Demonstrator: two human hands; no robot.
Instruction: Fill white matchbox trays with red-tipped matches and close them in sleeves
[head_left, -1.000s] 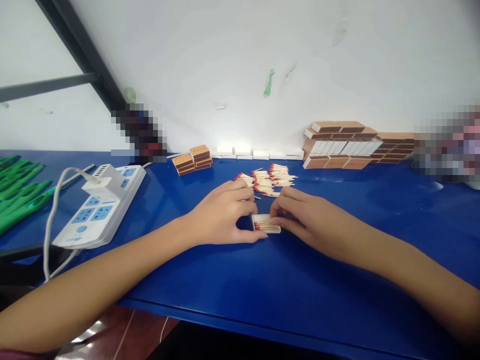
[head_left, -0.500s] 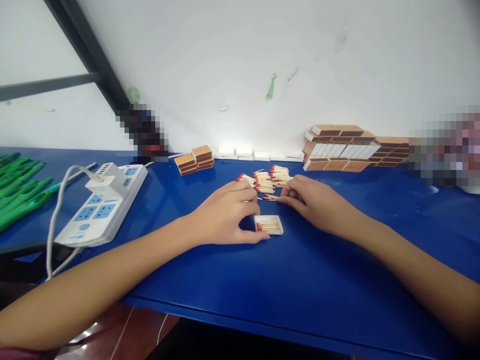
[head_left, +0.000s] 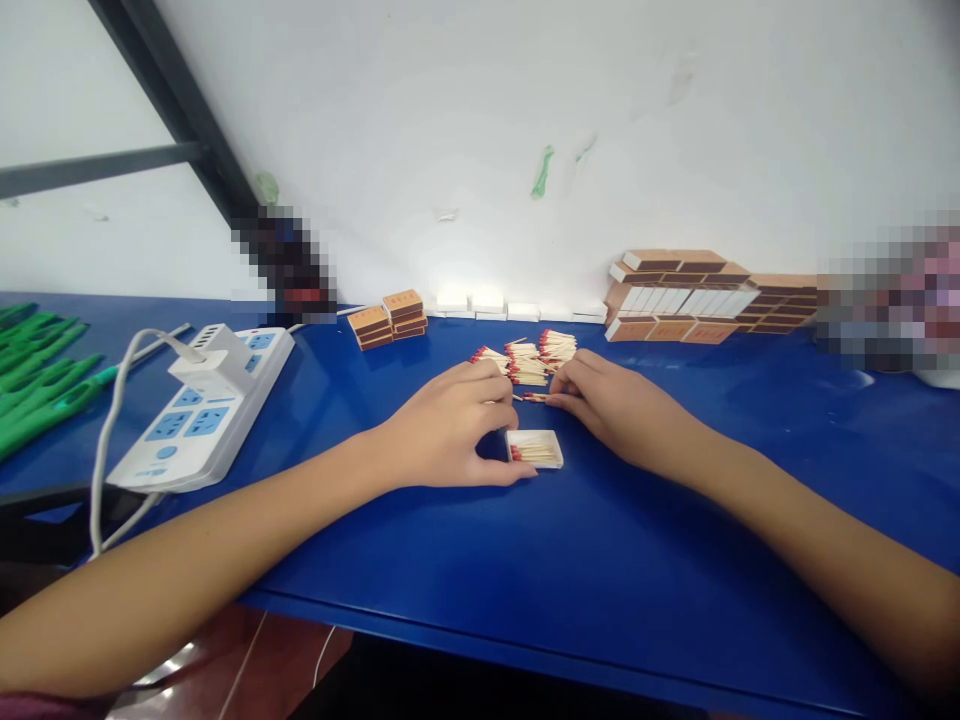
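Observation:
A small white matchbox tray [head_left: 541, 451] lies on the blue table with red-tipped matches [head_left: 529, 452] inside. My left hand [head_left: 457, 425] grips its left end, thumb along the near side and fingers curled at the back. Beyond the tray, my right hand [head_left: 611, 405] pinches thumb and forefinger on a few loose matches [head_left: 535, 397] low over the table. How many are in the pinch I cannot make out. Just behind is a heap of matches [head_left: 527, 362] in several bunches, their red heads mostly to the left.
Stacked matchboxes [head_left: 388, 318] stand at the back left, with a larger stack [head_left: 679, 298] at the back right. White trays [head_left: 523, 311] line the wall between them. A power strip [head_left: 202, 420] with a plug and white cable lies left, beside green plastic pieces [head_left: 45, 380].
My right hand has shifted slightly left, its fingertips closer in on the loose matches. My left hand and the tray stay nearly where they were.

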